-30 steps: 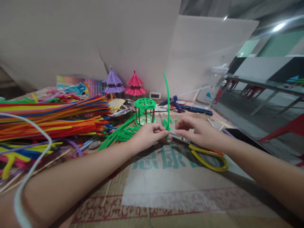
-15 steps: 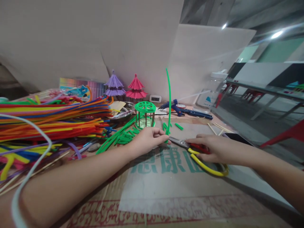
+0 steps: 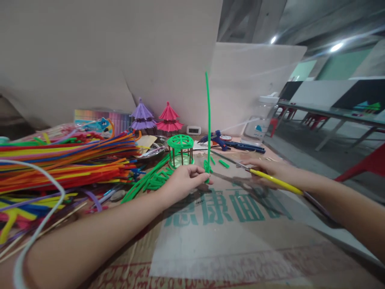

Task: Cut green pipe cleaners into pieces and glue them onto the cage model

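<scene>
Between thumb and fingers, my left hand [image 3: 190, 179] pinches a long green pipe cleaner [image 3: 208, 120] near its lower end, so that it stands upright. My right hand [image 3: 264, 170] grips scissors [image 3: 272, 180] with yellow handles; the blades point up and left, apart from the pipe cleaner. Short green cut pieces [image 3: 223, 163] lie just beyond the hands. Behind my left hand stands a small round green frame [image 3: 180, 141] on brown posts. More green pipe cleaners [image 3: 150, 182] are heaped left of it, partly hidden by my hand.
Bundles of coloured pipe cleaners [image 3: 75, 148] fill the left side. Purple [image 3: 142, 114] and pink [image 3: 169, 117] pagoda models stand at the back. A blue glue gun [image 3: 215, 139], a small digital clock [image 3: 193, 130] and a clear plastic jar [image 3: 259, 120] are along the rear. A white cable [image 3: 42, 233] crosses the near left.
My right hand has drawn the scissors away from the pipe cleaner and turned them edge-on. My left hand still pinches the pipe cleaner, now straighter. The camera view has shifted slightly.
</scene>
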